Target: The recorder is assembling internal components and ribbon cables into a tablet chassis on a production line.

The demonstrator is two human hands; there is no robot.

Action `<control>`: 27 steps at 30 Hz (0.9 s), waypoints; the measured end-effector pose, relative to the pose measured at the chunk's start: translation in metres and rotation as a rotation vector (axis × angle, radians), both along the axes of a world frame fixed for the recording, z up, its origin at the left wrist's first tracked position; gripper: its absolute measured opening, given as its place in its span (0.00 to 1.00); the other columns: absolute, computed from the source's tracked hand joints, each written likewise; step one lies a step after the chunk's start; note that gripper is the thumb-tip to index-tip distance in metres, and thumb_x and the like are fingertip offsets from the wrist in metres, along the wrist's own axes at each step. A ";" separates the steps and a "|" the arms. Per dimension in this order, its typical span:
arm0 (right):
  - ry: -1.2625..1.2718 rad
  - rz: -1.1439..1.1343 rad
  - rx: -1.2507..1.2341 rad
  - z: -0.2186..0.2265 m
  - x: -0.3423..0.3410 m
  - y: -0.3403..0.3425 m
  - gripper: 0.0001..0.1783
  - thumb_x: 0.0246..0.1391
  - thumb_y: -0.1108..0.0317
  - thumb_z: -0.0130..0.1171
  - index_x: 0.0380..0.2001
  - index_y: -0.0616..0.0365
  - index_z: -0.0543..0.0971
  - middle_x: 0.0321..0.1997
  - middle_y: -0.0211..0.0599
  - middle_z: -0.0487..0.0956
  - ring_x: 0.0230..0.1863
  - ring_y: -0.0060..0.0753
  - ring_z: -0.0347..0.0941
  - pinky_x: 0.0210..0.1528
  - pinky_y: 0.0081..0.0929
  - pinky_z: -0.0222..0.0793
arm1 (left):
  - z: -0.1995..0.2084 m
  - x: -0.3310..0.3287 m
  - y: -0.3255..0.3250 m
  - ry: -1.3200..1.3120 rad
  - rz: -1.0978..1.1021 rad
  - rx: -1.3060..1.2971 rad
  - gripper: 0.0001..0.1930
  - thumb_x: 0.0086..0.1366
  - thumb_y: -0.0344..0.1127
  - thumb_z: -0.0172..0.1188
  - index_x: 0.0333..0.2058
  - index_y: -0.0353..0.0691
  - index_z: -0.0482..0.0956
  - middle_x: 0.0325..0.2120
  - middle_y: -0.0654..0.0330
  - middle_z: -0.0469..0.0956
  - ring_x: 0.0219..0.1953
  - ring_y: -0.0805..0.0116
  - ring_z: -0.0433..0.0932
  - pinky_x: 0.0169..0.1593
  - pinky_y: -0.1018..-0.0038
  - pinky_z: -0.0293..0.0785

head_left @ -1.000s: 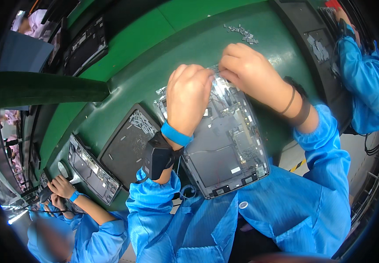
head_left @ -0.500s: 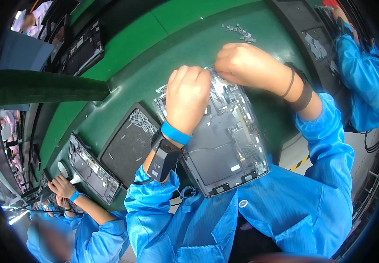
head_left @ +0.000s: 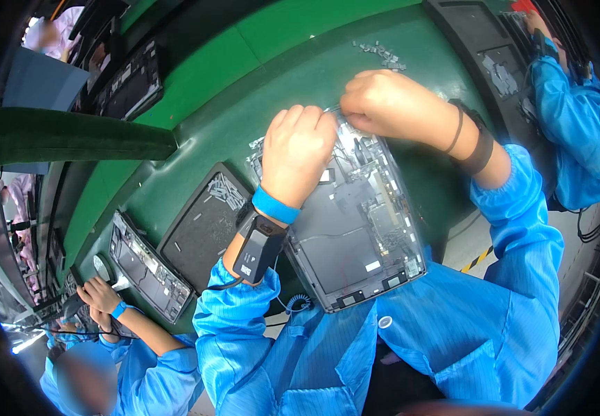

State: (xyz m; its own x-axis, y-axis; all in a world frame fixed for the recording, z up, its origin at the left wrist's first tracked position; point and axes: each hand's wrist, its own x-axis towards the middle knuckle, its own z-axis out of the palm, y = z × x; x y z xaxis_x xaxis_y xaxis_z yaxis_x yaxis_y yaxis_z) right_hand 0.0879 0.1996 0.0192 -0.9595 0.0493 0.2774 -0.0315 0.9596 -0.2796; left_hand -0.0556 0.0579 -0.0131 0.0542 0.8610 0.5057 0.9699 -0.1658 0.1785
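Observation:
A dark laptop chassis (head_left: 331, 239) lies in front of me with its inside exposed. A circuit board and thin cables show along its right side. My left hand (head_left: 298, 154) is over its upper left part, fingers curled toward the far edge. My right hand (head_left: 376, 102) is bent in at the far edge, close beside the left one, with its fingers closed too. Both sets of fingertips are turned away from view, so what they pinch is hidden. A blue band (head_left: 276, 207) is round my left wrist.
Left of the chassis stands a black tray (head_left: 199, 232) with small grey parts (head_left: 226, 192). More grey pieces (head_left: 381, 54) lie on the green table (head_left: 293, 76) beyond my hands. Another open chassis (head_left: 149, 267) sits near a co-worker's hand (head_left: 99, 295). A dark tray (head_left: 470, 31) is at right.
My left wrist and forearm have shifted very slightly left. Both hands stay closed at the chassis's far edge.

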 end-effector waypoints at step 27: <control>0.010 -0.039 0.160 0.002 0.002 -0.010 0.05 0.41 0.71 0.62 0.18 0.58 0.76 0.22 0.38 0.77 0.32 0.41 0.77 0.36 0.35 0.76 | 0.004 -0.001 0.002 -0.008 -0.044 -0.034 0.05 0.52 0.29 0.65 0.27 0.38 0.79 0.25 0.58 0.75 0.30 0.58 0.76 0.37 0.65 0.73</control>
